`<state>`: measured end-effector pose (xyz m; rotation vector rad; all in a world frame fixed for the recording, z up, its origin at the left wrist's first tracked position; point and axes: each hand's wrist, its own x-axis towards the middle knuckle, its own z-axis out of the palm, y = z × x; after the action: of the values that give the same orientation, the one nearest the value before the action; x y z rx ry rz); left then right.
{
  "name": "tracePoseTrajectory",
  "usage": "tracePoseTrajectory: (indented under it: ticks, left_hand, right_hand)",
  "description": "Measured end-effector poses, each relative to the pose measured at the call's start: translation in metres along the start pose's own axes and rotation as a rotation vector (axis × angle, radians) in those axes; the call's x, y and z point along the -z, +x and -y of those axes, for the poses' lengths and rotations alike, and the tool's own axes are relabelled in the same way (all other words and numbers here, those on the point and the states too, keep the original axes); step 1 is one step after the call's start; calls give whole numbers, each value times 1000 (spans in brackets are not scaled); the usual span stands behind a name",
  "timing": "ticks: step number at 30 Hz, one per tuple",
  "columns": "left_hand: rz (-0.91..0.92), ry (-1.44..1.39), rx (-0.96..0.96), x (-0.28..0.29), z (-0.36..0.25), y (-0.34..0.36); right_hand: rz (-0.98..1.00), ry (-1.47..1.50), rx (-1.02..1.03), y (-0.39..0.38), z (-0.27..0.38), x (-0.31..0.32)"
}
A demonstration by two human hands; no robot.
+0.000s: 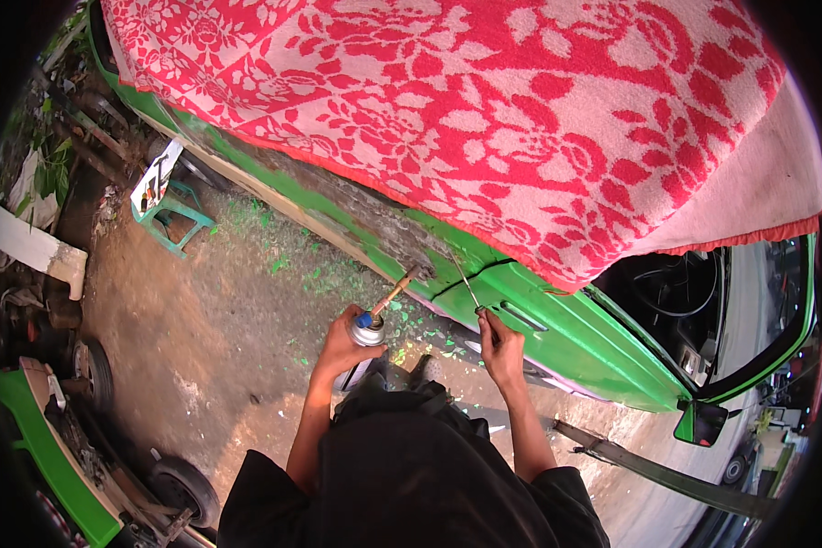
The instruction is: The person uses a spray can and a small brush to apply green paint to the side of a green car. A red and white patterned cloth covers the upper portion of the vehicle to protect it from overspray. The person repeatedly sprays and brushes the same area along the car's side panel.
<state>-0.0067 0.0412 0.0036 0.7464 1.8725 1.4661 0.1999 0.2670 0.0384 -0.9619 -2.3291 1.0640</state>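
Fingers (348, 317) of both hands curl closed beside a green car (603, 352) partly draped in red-and-pink cloth (466, 128). The left hand (339, 347) grips a gas torch (367, 333) angled toward the car; the right hand (503, 352) grips a slim tool (467, 282), tip at its side.

Door (603, 356): painted metal, smooth and glossy. Adjoining patch (379, 226): matt, rough, mottled grey-brown – paint lacking across it. Blanket (447, 100): cloth, matt, with a napped, fuzzy face. Can (368, 335): bright metal top, smooth and shiny. Nozzle (394, 294): copper-toned metal, dulled. Tool (465, 278): slim metal shaft, smooth. Stool (196, 226): moulded plastic. Ground (201, 338): matt, coarse – gritty in appearance.
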Motion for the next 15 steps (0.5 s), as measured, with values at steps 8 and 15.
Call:
tracePoseTrajectory:
  ticks: [8,15]
  left_hand:
    - [-20,-19,4,-4,-4,-2]
    - [13,-9,17,-6,-4,-2]
  right_hand:
    - [90,-26,-93,-5,10,5]
    - [121,-140,82,21,40,44]
